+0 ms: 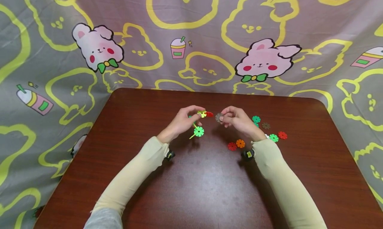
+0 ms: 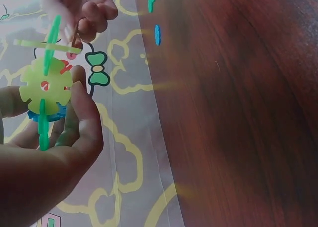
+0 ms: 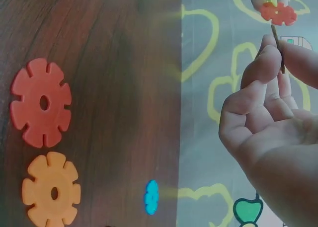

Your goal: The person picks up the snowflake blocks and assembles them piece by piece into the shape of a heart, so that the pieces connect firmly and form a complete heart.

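My left hand (image 1: 184, 119) holds a joined cluster of notched plastic discs between thumb and fingers. A yellow disc (image 2: 53, 78), green discs seen edge-on and a blue disc (image 2: 52, 113) show in the left wrist view. At the cluster's right end sits a red disc (image 3: 278, 14); a green disc (image 1: 198, 131) hangs lower, below the hand. My right hand (image 1: 239, 120) pinches a single grey-brown disc (image 1: 218, 117) by its edge, thin side on in the right wrist view. In the head view, a small gap separates that disc from the red one.
On the brown table (image 1: 197, 189), a loose red disc (image 1: 231, 146) and an orange disc (image 1: 240, 143) lie near the right wrist. Further right are green (image 1: 273, 137), red (image 1: 282, 135) and brown (image 1: 266, 125) discs. A patterned cloth (image 1: 206, 39) hangs behind the table.
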The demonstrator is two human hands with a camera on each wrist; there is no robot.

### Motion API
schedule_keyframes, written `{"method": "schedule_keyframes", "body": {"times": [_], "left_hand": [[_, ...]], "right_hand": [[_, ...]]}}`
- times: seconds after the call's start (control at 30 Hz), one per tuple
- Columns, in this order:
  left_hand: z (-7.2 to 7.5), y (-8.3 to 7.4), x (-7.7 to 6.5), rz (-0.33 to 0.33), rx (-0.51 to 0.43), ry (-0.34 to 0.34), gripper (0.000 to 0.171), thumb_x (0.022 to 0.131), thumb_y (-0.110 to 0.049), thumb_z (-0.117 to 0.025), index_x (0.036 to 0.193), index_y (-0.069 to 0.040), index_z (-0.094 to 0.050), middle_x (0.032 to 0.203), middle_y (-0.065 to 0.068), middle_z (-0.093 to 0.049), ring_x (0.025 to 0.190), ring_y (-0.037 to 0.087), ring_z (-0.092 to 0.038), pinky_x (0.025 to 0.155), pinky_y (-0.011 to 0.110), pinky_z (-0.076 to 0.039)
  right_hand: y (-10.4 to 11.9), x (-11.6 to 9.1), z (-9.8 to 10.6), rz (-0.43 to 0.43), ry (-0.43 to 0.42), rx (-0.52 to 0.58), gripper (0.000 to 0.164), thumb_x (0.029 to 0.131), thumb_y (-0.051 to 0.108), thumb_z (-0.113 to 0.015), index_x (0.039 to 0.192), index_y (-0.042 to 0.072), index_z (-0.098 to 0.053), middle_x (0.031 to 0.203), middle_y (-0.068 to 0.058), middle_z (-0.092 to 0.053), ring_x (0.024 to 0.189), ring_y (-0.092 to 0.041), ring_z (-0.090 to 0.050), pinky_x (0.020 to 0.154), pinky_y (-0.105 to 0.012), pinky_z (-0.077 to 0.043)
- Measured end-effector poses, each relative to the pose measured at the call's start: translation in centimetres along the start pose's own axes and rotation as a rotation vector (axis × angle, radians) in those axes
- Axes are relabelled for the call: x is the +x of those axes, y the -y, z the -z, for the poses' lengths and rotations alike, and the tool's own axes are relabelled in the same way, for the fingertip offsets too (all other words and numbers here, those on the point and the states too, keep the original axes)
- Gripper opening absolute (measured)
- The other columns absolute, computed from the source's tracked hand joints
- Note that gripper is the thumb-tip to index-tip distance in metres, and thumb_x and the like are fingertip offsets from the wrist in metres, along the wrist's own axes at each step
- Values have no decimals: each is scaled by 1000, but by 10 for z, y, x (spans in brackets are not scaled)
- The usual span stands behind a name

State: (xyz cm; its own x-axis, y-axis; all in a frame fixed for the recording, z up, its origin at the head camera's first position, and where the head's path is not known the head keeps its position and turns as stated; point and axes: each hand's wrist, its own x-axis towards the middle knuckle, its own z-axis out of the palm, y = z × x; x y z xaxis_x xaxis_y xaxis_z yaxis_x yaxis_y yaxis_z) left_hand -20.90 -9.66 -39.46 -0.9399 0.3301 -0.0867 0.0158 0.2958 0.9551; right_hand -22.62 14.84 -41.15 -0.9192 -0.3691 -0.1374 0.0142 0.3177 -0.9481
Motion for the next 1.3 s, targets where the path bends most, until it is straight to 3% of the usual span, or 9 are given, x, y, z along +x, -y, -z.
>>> {"method": "schedule_keyframes", "body": {"times": [0.4, 0.7, 0.9, 1.03, 1.2, 1.3], "left_hand": [[-1, -1, 0, -3, -23, -2, 28, 97, -11, -55, 124, -11, -63, 115, 14, -64, 77, 24, -69, 66, 30, -56], [-2, -1, -1, -4, -10, 4, 25, 97, -13, -57, 121, -16, -64, 106, 9, -66, 75, 18, -68, 69, 31, -57], [-3, -2, 0, -21, -14, 6, 24, 97, -14, -57, 120, -14, -65, 108, 11, -67, 81, 29, -69, 71, 33, -57], [-5, -1, 2, -47, -39, -19, 23, 96, -16, -60, 117, -11, -67, 108, 17, -70, 87, 35, -70, 70, 36, -57], [-7, 1, 3, -64, -73, -60, 23, 94, -17, -63, 114, -7, -69, 104, 17, -72, 88, 25, -72, 60, 25, -51], [-9, 1, 4, -60, -101, -71, 21, 94, -16, -63, 112, -5, -70, 101, 18, -72, 82, 16, -72, 67, 31, -55]], "right_hand": [[10, -4, -5, 39, -24, -6, 26, 93, 15, -64, 111, 0, -54, 86, -5, -68, 83, -39, -60, 81, -46, -55], [10, -3, -7, 39, -72, 22, 24, 92, 16, -64, 108, -1, -56, 86, -4, -69, 73, -22, -62, 73, -31, -56], [11, -2, -8, 37, -67, 37, 26, 92, 16, -65, 110, -1, -56, 89, -6, -70, 75, -20, -63, 71, -25, -56], [11, -4, -10, 53, -102, 65, 24, 92, 14, -65, 109, -1, -57, 85, -1, -70, 71, -16, -64, 71, -25, -56], [13, -7, -15, 73, -147, 118, 23, 91, 12, -66, 107, -2, -58, 79, 6, -70, 68, -11, -65, 71, -29, -57], [14, -8, -18, 78, -167, 142, 21, 91, 11, -66, 105, -2, -58, 78, 6, -70, 66, -12, -64, 70, -28, -57]]}}
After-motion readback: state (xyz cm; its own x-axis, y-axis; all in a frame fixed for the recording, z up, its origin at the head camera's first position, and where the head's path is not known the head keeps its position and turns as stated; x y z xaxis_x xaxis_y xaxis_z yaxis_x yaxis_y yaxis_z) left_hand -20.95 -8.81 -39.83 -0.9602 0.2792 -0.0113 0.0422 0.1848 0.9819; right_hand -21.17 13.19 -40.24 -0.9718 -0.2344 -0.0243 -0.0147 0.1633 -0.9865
